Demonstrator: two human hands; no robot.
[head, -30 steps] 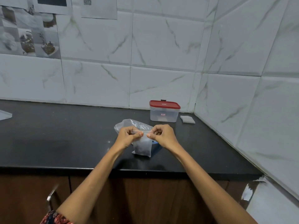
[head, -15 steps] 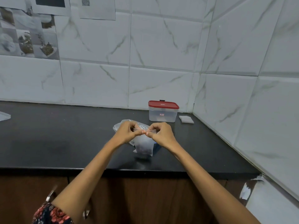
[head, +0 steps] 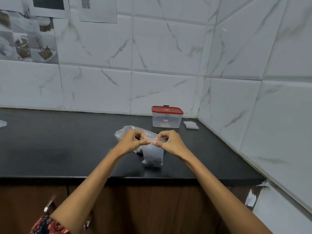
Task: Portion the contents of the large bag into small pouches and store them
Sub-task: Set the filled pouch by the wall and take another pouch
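A small clear pouch [head: 153, 155] with dark contents hangs just above the black counter [head: 67, 149]. My left hand [head: 133, 141] and my right hand [head: 168, 141] pinch its top edge from either side, thumbs almost touching at the middle of the strip. Behind the hands lies the large crumpled clear bag [head: 125, 130], mostly hidden by them. At the back stands a clear container [head: 167, 119] with a red lid on it.
A flat stack of small empty pouches [head: 190, 125] lies right of the container, near the wall corner. A clear plastic piece [head: 2, 123] sits at the counter's far left edge. Tiled walls close the back and right. Cabinet handles [head: 49, 206] show below the counter.
Both hands have stayed on the pouch's top edge, the thumbs drawing closer together along the strip. The pouch hangs a little lower, toward the counter's front edge.
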